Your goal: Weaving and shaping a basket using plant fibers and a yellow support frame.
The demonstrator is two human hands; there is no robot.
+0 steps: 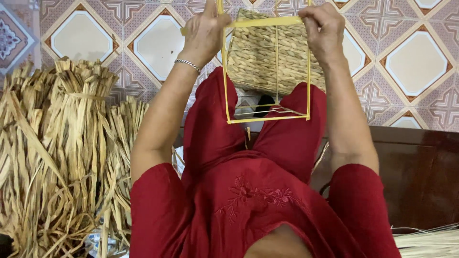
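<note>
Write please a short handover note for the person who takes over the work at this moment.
Left hand: closed on the yellow wire frame at its top left corner.
Right hand: pinches the frame's top bar on the right.
Frame: held up above the knees; woven panel covers its far side.
Done: that one woven side. Left: the near sides are bare wire.
Dried straw bundles lie on the left of the picture.

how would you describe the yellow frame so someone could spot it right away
Start from the person in red clothing seated over the patterned tiled floor. Follow both raised arms: the left hand and right hand grip the top of the yellow wire frame. Unlike the woven panel behind it and the dried straw bundles, it is an open box outline.
</note>
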